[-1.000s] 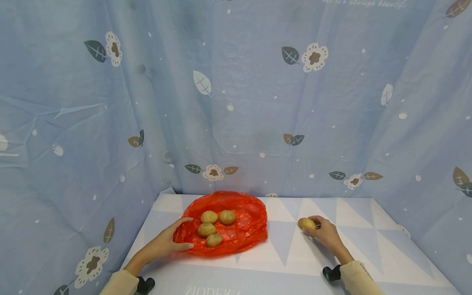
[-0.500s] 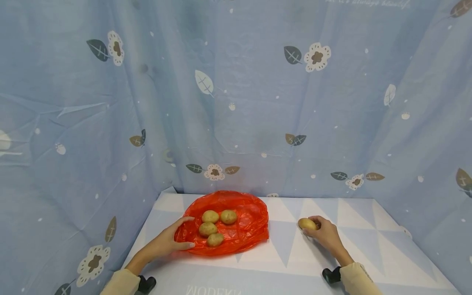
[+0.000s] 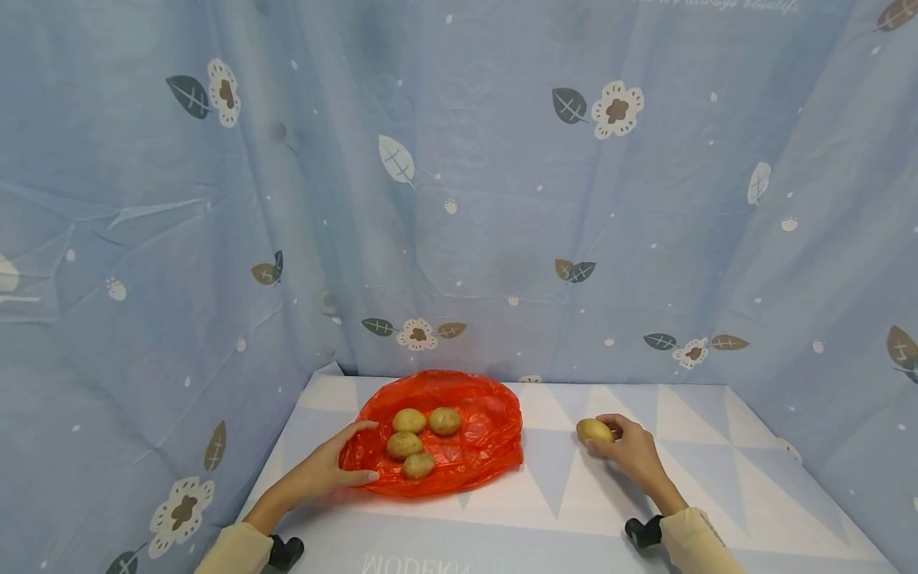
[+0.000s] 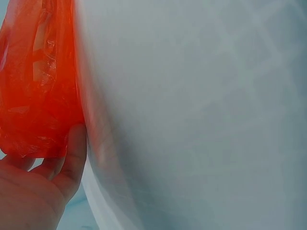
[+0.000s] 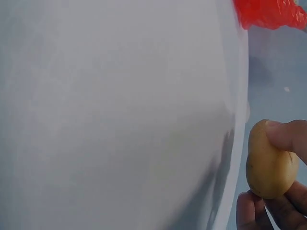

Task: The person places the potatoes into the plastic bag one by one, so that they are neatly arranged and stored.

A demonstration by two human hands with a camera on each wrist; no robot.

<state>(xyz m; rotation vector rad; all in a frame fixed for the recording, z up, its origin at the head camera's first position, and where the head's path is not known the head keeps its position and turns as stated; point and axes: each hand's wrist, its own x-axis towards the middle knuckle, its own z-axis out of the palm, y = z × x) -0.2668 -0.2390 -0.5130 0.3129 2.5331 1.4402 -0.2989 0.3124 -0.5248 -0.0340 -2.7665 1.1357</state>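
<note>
To the left of the table lies a red plastic bag [image 3: 480, 446], its mouth spread wide. Several potatoes sit inside it, among them one potato [image 3: 445, 421] at the back and another [image 3: 418, 465] nearest me. My left hand [image 3: 326, 466] holds the bag's left side between spread thumb and fingers; the left wrist view also shows the hand [image 4: 43, 184] around the bag's end [image 4: 38, 96]. On the right, my right hand [image 3: 633, 454] grips a single yellow potato [image 3: 594, 430] between thumb and fingers. In the right wrist view this potato [image 5: 270, 165] is held clear of the tabletop.
The table [image 3: 574, 510] wears a white and pale blue cloth with triangles. Blue flowered curtains [image 3: 488, 199] enclose it at the back and both sides. A stretch of tabletop separates the bag from my right hand.
My right hand has moved slightly up and left with the potato. The left hand and the bag have stayed in place, apart from a small shift of the whole view.
</note>
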